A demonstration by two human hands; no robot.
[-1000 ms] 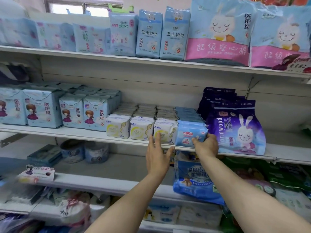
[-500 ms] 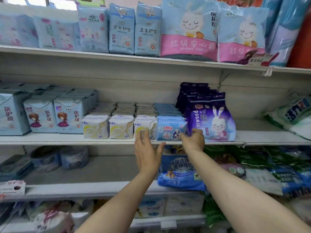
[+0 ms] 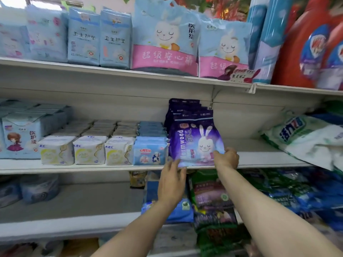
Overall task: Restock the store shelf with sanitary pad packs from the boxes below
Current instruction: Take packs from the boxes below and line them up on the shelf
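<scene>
Purple bunny-print pack (image 3: pixel 194 140): glossy plastic film. ABC pad packs (image 3: pixel 89 150): soft, creased plastic wrap. Middle shelf (image 3: pixel 74 167): smooth, white-painted, matt.

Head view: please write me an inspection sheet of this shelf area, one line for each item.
Surface: white middle shelf, bare strip right of the purple pack.
Job's things: purple rabbit pack upright at the shelf front, more behind it; blue pack and three white ABC packs in a row to its left.
Clutter: green-white bag lying tilted at right.
Hands: left hand, fingers straight, at the purple pack's lower left corner; right hand grips its lower right corner.
Cables: nothing seen.
Surroundings: pale blue and pink packs on the top shelf; red bottles at right; boxes not in view.
</scene>
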